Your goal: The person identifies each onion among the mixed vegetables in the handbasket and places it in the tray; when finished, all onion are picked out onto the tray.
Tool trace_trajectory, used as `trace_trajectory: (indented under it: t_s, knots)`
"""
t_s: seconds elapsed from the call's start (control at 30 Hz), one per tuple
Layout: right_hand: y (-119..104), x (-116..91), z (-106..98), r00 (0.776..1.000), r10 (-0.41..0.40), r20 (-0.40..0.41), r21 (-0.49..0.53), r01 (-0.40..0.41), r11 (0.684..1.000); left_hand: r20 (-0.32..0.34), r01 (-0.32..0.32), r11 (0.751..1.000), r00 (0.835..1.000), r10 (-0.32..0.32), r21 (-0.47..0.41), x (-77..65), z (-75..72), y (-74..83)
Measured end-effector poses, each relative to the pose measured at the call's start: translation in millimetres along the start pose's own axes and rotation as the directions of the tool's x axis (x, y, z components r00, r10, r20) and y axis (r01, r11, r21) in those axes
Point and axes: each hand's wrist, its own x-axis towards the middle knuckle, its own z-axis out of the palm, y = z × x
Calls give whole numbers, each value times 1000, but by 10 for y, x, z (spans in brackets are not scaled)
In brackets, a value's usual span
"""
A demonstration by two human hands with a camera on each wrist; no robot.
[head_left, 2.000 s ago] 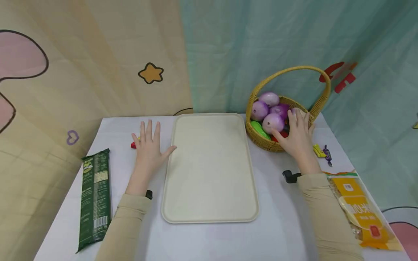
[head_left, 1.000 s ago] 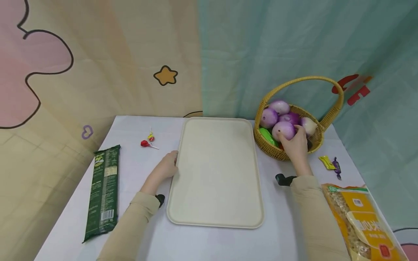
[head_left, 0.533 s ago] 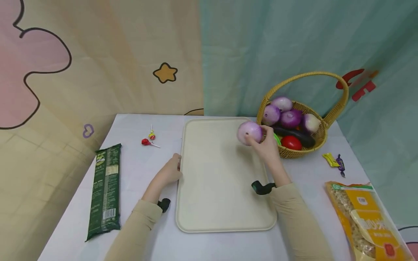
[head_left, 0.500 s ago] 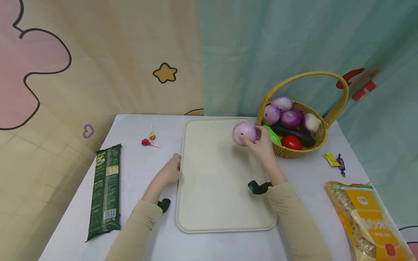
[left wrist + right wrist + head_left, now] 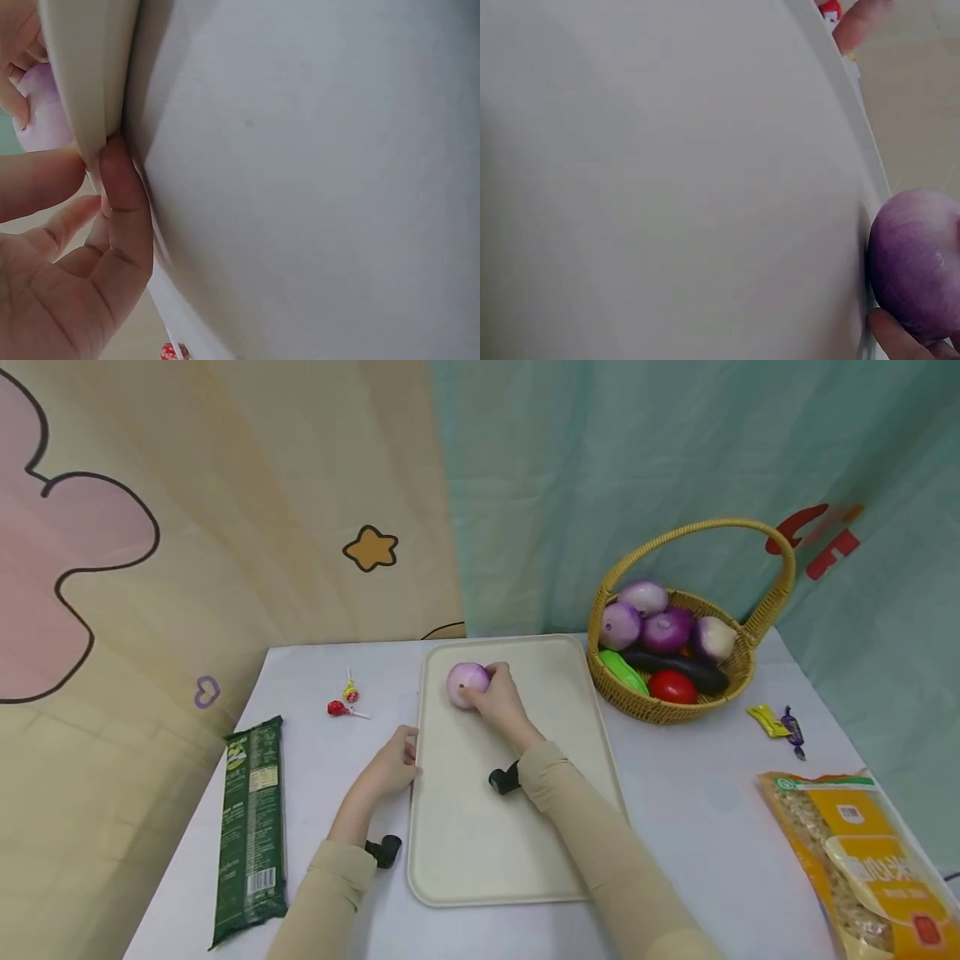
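Curtains (image 5: 540,485) hang behind everything, beige on the left side, teal on the right, with cartoon prints on them. In front of that you've got a white table (image 5: 697,827). Biggest thing on it is a cream tray (image 5: 480,843), lying lengthwise in the middle. Wicker basket (image 5: 660,710) with a tall handle sits just beside the tray's far right side. Heads up, the right sleeve (image 5: 600,852) cuts diagonally over the tray and hides its near right corner. Orange bag (image 5: 862,852) lies by the table's right edge, slim green pack (image 5: 251,835) over on the left.

Hands are apart from each other: left hand (image 5: 393,764) pinches the tray's left rim, right hand (image 5: 501,697) grips a purple onion (image 5: 460,680) at the tray's far left part. Can't tell if it touches the tray. Basket's got a dark eggplant (image 5: 686,669), more onions (image 5: 643,597) and a red tomato (image 5: 672,687). Smallest stuff: two lollipops (image 5: 338,708) left of the tray and two wrapped candies (image 5: 767,721) right of the basket, one yellow, one purple.
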Motion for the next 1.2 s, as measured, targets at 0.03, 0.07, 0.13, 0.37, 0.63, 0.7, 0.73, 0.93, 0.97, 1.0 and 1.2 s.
trace_trajectory:
  t_s: [0.03, 0.07, 0.13, 0.37, 0.63, 0.7, 0.73, 0.93, 0.97, 1.0, 1.2]
  knots:
    - [7, 4, 24, 1000, 7, 0, -6, -7, 1000, -2, 4, 1000, 1000, -4, -3, -1, 10, -6]
    - [10, 6, 41, 1000, 13, 2, -10, -12, 1000, -4, 8, 1000, 1000, -8, -1, -2, 19, -9]
    - [12, 10, 58, 1000, 15, 0, -22, -15, 1000, -11, 21, 1000, 1000, -21, 3, -3, 35, -15]
    - [18, 5, 16, 1000, 24, 6, -83, -23, 996, -21, 26, 999, 999, -25, 26, 0, 66, -20]
    - [-114, -153, -351, 997, -8, 79, -168, 22, 986, -24, 5, 999, 1000, -4, 31, 3, 43, -38]
    - [-130, -202, -530, 996, -53, 77, -180, 67, 981, -20, 6, 1000, 1000, -6, 30, -5, 28, -50]
    - [-134, -232, -629, 995, -75, 71, -182, 87, 979, -17, 2, 1000, 1000, -2, 31, -7, 21, -55]
    - [-151, -426, -1259, 978, -206, -41, -147, 198, 969, -1, -4, 999, 1000, 4, 44, -21, -13, -44]
    - [-150, -450, -1365, 971, -224, -79, -143, 211, 967, -1, -3, 999, 1000, 3, 42, -21, -12, -40]
    - [-142, -471, -1473, 966, -230, -119, -143, 213, 966, 0, -5, 999, 1000, 5, 39, -18, -10, -34]
    - [62, -436, -2061, 902, -232, -365, -249, 146, 958, -2, -11, 1000, 1000, 11, 20, 7, 32, -36]
